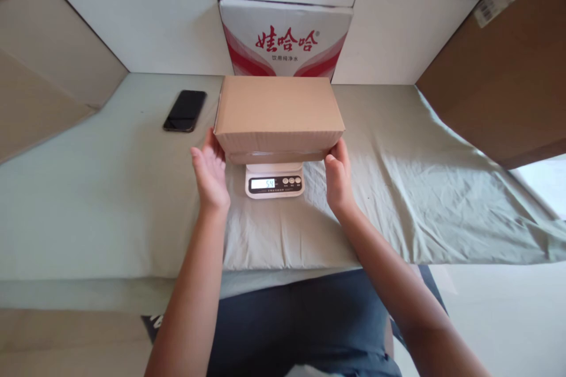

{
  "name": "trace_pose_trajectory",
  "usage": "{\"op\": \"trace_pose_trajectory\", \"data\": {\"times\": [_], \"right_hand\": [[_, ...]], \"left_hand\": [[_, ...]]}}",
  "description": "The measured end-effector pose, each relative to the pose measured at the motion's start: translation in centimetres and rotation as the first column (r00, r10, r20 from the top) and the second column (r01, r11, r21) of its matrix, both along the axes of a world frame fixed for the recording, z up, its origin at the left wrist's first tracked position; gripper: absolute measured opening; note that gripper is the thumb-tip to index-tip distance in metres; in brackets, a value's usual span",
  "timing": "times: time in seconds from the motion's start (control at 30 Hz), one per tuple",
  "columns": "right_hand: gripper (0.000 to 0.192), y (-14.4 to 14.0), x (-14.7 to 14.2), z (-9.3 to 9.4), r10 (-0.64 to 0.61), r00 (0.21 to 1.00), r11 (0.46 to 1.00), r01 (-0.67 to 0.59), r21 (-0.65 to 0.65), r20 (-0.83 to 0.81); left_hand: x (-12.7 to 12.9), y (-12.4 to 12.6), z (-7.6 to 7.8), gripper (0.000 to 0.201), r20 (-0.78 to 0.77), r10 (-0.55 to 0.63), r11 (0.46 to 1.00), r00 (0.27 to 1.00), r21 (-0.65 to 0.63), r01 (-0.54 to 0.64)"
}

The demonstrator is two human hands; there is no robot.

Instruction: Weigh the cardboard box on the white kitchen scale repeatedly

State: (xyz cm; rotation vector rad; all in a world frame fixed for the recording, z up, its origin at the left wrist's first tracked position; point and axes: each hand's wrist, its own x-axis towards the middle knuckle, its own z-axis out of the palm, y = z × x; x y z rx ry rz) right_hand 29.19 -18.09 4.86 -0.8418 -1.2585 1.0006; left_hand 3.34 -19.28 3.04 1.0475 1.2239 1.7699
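Note:
A closed brown cardboard box (280,106) sits over a small white digital scale (275,193), covering most of its platform. The scale's lit display appears to read 54; a decimal point cannot be made out. My left hand (211,174) is at the box's left side, its fingertips against the lower edge and its thumb apart from the box. At the lower right corner, my right hand (339,179) has its fingers along the box's side, partly hidden behind it. Between them the two hands steady the box. Whether it rests fully on the scale is hidden.
A black phone (186,111) lies to the left on the pale green cloth (110,206). Behind the box stands a white and red carton (287,38) among white panels. Large brown cartons flank the table, one on the left (48,59) and another on the right (499,82).

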Motion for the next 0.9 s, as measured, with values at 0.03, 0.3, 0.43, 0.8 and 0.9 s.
{"op": "trace_pose_trajectory", "data": {"times": [0.03,0.3,0.43,0.8,0.9], "right_hand": [[0.047,0.0,0.0,0.0,-0.001,1.0,1.0,0.001,0.001,0.004],[0.058,0.2,0.5,-0.8,0.008,1.0,1.0,-0.008,-0.027,-0.02],[0.061,0.3,0.5,-1.2,0.013,0.999,0.999,-0.014,-0.036,-0.031],[0.061,0.8,0.8,-1.7,0.008,0.999,1.0,-0.007,-0.028,0.037],[0.06,0.8,0.7,-1.7,0.02,1.0,0.999,-0.02,-0.025,0.019]], "left_hand": [[0.0,0.0,0.0,0.108,0.009,-0.007,1.0,1.0,0.005,0.007],[0.1,-0.2,0.1,0.103,0.002,-0.015,1.0,1.0,0.017,0.015],[0.3,-0.3,0.4,0.099,0.018,-0.021,1.0,1.0,0.016,0.021],[1.0,-0.5,1.1,0.098,-0.003,-0.034,0.999,0.999,-0.007,0.034],[1.0,-0.5,1.0,0.101,-0.002,-0.021,1.0,1.0,0.001,0.021]]}}
